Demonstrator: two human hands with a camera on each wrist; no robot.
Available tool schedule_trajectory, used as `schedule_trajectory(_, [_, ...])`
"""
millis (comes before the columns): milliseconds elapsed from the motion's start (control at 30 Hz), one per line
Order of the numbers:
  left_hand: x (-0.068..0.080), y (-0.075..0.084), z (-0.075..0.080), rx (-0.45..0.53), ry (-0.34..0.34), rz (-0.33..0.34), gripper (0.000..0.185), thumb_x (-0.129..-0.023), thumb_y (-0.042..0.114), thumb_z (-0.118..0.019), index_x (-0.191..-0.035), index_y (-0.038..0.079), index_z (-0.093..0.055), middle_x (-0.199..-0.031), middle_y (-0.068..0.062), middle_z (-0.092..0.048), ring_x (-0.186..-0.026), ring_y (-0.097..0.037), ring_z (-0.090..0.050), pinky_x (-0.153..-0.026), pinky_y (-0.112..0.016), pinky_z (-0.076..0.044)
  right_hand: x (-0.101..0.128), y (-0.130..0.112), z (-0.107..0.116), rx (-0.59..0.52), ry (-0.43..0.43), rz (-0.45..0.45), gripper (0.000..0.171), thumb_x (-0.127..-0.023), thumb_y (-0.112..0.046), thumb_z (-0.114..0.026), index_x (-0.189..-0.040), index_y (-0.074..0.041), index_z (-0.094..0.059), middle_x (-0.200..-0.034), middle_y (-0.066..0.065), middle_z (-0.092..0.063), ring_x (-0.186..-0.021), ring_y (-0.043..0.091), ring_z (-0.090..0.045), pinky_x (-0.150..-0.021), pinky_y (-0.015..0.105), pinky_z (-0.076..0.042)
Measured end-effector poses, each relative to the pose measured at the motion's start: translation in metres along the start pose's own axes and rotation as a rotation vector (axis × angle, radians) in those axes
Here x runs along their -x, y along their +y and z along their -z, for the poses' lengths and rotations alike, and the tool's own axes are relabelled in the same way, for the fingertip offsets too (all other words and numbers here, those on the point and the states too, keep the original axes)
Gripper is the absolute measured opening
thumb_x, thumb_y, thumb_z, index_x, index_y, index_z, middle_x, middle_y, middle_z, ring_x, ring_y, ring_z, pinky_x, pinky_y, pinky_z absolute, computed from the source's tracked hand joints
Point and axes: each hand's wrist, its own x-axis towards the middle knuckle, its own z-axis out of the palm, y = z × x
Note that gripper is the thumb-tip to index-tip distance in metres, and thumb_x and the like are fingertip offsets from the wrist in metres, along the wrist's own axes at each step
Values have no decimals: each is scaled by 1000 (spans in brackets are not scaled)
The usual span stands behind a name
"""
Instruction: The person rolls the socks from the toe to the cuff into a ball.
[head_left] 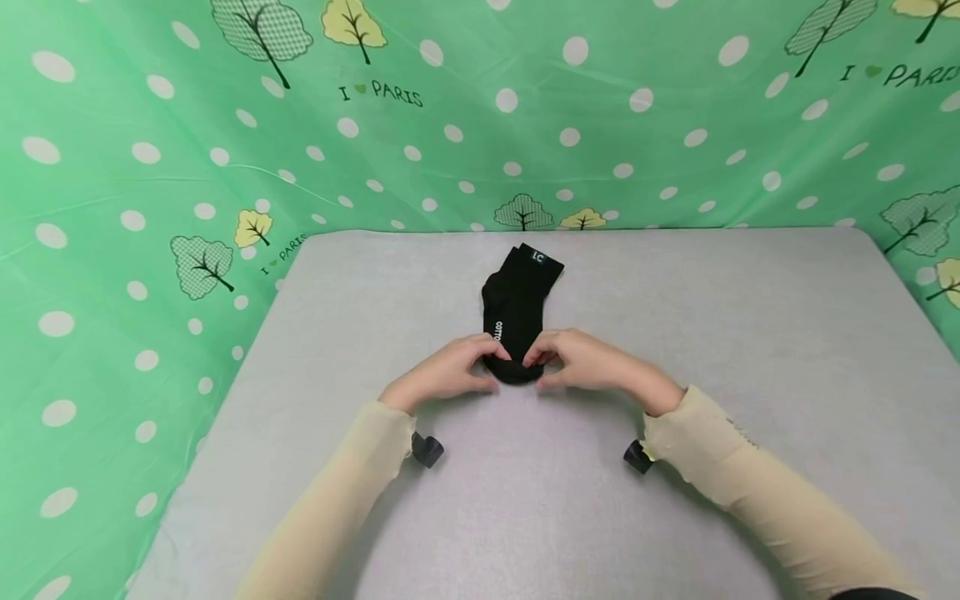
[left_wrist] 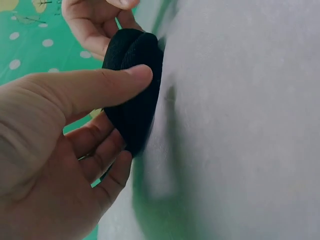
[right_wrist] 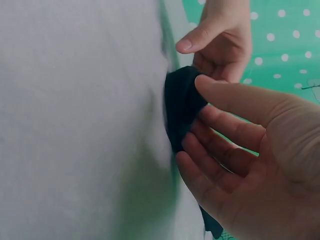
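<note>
A black sock [head_left: 517,304] with white lettering lies lengthwise on the grey table [head_left: 712,333], its cuff pointing away from me. Both hands meet at its near, toe end. My left hand [head_left: 495,367] pinches that end from the left; in the left wrist view the thumb [left_wrist: 135,76] presses on the sock [left_wrist: 134,112] with the fingers curled behind it. From the right, my right hand [head_left: 538,372] pinches the same end, its thumb [right_wrist: 215,87] and fingers on the sock [right_wrist: 181,107]. The toe end is lifted a little off the table.
A green cloth [head_left: 135,217] with white dots and trees hangs behind and to both sides of the table. Small black wrist mounts [head_left: 427,450] sit under each cream sleeve. Bare grey surface lies all around the sock.
</note>
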Motion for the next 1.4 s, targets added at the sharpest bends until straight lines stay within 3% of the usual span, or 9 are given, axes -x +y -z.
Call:
schedule_trajectory(267, [-6,3,-2,-85,-22,8,34,-82,11,-80,-111,10,-62,-112,-6,-56,-104,-20,-56,-97,-37,-47,-7,-1,-5,93,13,-11,27,-81,-15,-82,-101,-7,-66,-101,5,-63,-94,18,-60,-86,32,-51])
schedule_trajectory(500, [-10,7,-3,-191,-11,29,24,-86,9,-74,-105,12,-60,-107,-4,-57,-99,-20,-56,-93,-37,-48,-14,-3,-11,146,15,-88,28,-79,-15,-84,-94,-11,-61,-92,4,-56,-85,15,-52,-77,28,-45])
schedule_trajectory(667, [-10,7,-3,-197,2,55,18,-89,12,-72,-105,14,-62,-106,-1,-58,-94,-17,-56,-89,-36,-48,-17,-5,-13,201,12,-145,30,-79,-16,-84,-91,-12,-58,-90,3,-52,-80,16,-50,-72,28,-42])
schedule_trajectory(833, [-10,5,-2,-198,49,65,13,-90,17,-73,-100,17,-64,-98,2,-62,-86,-15,-55,-82,-32,-48,-17,-5,-14,216,35,-140,27,-81,-18,-83,-92,-12,-59,-90,2,-52,-79,16,-51,-72,29,-43])
schedule_trajectory(1167, [-4,6,2,-50,86,70,12,-89,19,-75,-92,16,-65,-91,2,-70,-84,-10,-63,-81,-29,-50,-7,-3,-13,174,130,-76,15,-85,-19,-80,-90,-13,-67,-87,-1,-61,-82,14,-55,-76,29,-47])
schedule_trajectory(1400, [-3,7,0,19,129,133,16,-89,19,-76,-98,12,-65,-93,-2,-72,-88,-12,-67,-82,-28,-52,-4,1,-11,57,126,-119,12,-87,-16,-76,-92,-8,-69,-80,0,-67,-73,9,-57,-68,24,-47])
